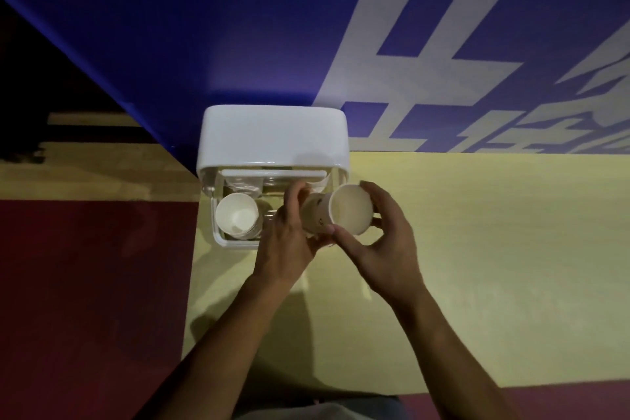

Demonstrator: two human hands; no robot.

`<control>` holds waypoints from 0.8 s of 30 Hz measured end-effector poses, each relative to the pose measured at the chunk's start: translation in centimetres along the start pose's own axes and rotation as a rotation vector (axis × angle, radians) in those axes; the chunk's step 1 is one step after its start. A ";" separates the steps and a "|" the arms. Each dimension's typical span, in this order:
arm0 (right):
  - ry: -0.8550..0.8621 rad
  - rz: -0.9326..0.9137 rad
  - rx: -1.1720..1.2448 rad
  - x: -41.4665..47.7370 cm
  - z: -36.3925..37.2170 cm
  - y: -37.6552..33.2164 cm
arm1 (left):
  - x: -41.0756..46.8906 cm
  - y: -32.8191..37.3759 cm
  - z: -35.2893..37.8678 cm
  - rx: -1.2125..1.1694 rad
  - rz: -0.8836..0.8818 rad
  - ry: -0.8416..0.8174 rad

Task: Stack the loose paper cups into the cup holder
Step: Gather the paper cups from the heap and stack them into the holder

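From the head view, a paper cup [344,211] is held in both hands just in front of the right side of the white cup holder [272,140], above the yellow desk [477,232]. The grip of the left hand [289,232] is curled round the base end. The grip of the right hand [385,239] is pinched on the rim.

For this step, the cup should probably be turned mouth up, centred over a compartment and lowered straight, with the rim not squeezed.

The cup is tipped sideways. It is pale inside, and its tan wall carries small dark marks. Another cup [237,215] stands in the left compartment.
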State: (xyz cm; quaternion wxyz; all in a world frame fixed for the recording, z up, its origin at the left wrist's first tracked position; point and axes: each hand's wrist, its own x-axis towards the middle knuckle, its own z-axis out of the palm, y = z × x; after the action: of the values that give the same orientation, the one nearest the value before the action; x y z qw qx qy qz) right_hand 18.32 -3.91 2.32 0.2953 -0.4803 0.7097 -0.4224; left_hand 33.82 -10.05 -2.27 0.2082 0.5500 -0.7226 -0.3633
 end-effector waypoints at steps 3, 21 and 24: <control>-0.079 -0.075 -0.065 0.9 1.6 0.7 | -0.7 -0.8 0.1 -0.097 -0.107 -0.032; -0.304 0.032 0.054 2.7 4.9 4.8 | 0.1 -2.4 1.7 -0.388 -0.395 -0.034; -0.254 0.043 0.067 2.6 5.1 5.0 | 0.0 -2.2 1.7 -0.404 -0.393 0.001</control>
State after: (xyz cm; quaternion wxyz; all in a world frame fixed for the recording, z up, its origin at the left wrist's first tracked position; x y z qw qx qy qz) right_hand 19.43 -7.02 -4.50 0.4079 -0.5044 0.6621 -0.3752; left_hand 34.02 -9.79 -5.00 0.2398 0.6271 -0.5150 -0.5330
